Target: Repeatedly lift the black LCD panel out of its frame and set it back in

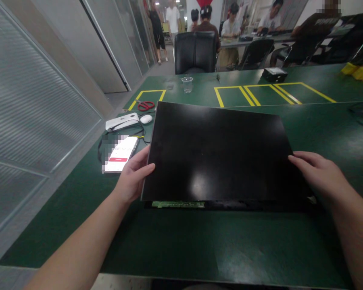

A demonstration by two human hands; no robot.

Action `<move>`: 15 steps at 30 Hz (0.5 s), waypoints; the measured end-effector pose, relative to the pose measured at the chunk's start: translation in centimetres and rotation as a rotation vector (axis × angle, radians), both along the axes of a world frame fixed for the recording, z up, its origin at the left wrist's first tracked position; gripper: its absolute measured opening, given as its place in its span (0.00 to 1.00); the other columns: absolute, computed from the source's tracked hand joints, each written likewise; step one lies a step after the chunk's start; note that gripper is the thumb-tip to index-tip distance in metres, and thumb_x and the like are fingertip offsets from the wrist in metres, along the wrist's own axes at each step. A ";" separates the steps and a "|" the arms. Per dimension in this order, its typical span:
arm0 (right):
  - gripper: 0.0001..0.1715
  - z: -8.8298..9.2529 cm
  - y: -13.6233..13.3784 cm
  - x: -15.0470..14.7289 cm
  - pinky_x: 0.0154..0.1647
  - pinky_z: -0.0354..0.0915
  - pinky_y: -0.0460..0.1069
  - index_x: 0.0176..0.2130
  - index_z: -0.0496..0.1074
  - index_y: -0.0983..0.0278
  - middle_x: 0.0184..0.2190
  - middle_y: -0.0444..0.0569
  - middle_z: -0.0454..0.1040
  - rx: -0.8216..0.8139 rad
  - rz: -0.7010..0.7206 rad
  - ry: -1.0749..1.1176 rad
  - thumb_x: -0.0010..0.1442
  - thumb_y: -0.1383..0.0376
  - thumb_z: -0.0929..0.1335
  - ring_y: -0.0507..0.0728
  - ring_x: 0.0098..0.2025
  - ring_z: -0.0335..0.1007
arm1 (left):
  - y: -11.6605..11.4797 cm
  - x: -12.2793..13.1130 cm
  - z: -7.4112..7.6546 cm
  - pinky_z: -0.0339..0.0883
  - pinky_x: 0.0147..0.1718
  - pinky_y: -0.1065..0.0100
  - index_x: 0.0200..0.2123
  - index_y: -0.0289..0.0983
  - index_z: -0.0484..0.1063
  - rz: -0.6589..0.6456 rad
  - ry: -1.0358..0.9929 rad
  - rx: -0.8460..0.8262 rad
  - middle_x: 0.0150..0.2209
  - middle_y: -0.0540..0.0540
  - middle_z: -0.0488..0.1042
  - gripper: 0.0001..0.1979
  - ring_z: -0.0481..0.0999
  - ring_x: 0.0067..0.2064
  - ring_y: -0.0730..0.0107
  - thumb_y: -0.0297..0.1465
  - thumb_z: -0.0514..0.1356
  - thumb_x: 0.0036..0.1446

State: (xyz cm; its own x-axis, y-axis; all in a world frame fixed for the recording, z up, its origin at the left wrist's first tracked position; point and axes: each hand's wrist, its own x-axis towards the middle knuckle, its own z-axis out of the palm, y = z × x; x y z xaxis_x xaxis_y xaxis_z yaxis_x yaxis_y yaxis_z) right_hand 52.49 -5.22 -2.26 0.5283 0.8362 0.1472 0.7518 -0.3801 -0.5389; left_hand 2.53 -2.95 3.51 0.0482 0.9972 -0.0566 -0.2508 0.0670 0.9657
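A thin black LCD display panel [220, 153] is held between my two hands above the green table, its dark glossy face toward me. My left hand [134, 175] grips the panel's left edge, with the thumb on the front. On the right edge, my right hand [317, 169] pinches it the same way, fingers partly hidden behind. Along the panel's lower edge shows a narrow green circuit board [178, 204]. A lit phone [122, 155] lies just beyond my left hand.
Left of the panel lie red-handled scissors [146, 106], a white mouse [146, 119], a white device [122, 121] and dark cables. Farther back stand a clear plastic cup [187, 84], a black box [274, 75] and a black chair [195, 52]. Yellow tape outlines mark the table [60, 233]. Several people are behind.
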 end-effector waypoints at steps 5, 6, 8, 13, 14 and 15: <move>0.30 1.9 -1.1 -2.6 0.54 0.72 0.67 0.44 0.83 0.57 0.43 0.55 0.84 0.213 -0.058 0.425 0.46 0.45 0.74 0.72 0.50 0.79 | 0.6 -0.7 0.0 0.77 0.56 0.54 0.54 0.41 0.83 0.081 -0.029 0.037 0.56 0.43 0.83 0.30 0.77 0.63 0.39 0.30 0.74 0.44; 0.31 2.4 -1.4 -3.1 0.53 0.73 0.67 0.48 0.82 0.57 0.44 0.55 0.83 0.250 -0.035 0.509 0.49 0.45 0.72 0.72 0.50 0.79 | 0.6 -0.8 0.0 0.77 0.56 0.54 0.55 0.41 0.83 0.087 -0.037 0.042 0.56 0.43 0.83 0.30 0.78 0.62 0.39 0.30 0.73 0.45; 0.34 3.3 -1.8 -3.5 0.52 0.73 0.68 0.56 0.80 0.55 0.48 0.56 0.83 0.282 0.023 0.610 0.56 0.44 0.66 0.73 0.51 0.79 | 0.6 -0.7 0.1 0.78 0.55 0.53 0.56 0.41 0.83 0.092 -0.047 0.039 0.56 0.43 0.83 0.29 0.78 0.61 0.39 0.30 0.72 0.47; 0.47 2.1 -2.7 -0.8 0.48 0.72 0.74 0.67 0.73 0.53 0.49 0.60 0.83 0.223 0.077 0.550 0.63 0.38 0.54 0.77 0.50 0.80 | 0.5 -0.3 -0.1 0.78 0.54 0.54 0.57 0.40 0.82 0.055 -0.059 0.008 0.54 0.42 0.84 0.30 0.80 0.59 0.40 0.30 0.70 0.47; 0.47 1.1 -2.8 0.2 0.47 0.72 0.74 0.67 0.73 0.53 0.47 0.60 0.83 0.247 0.058 0.468 0.63 0.37 0.53 0.77 0.49 0.80 | 0.6 -0.3 -0.2 0.78 0.54 0.54 0.57 0.40 0.82 0.043 -0.063 0.001 0.53 0.42 0.84 0.30 0.80 0.59 0.40 0.31 0.70 0.48; 0.48 0.0 -3.0 1.3 0.48 0.72 0.75 0.67 0.73 0.53 0.46 0.60 0.83 0.238 0.084 0.395 0.62 0.37 0.53 0.77 0.48 0.81 | 0.7 -0.3 -0.3 0.78 0.53 0.55 0.57 0.40 0.82 0.035 -0.064 -0.008 0.53 0.42 0.84 0.30 0.81 0.58 0.41 0.31 0.71 0.48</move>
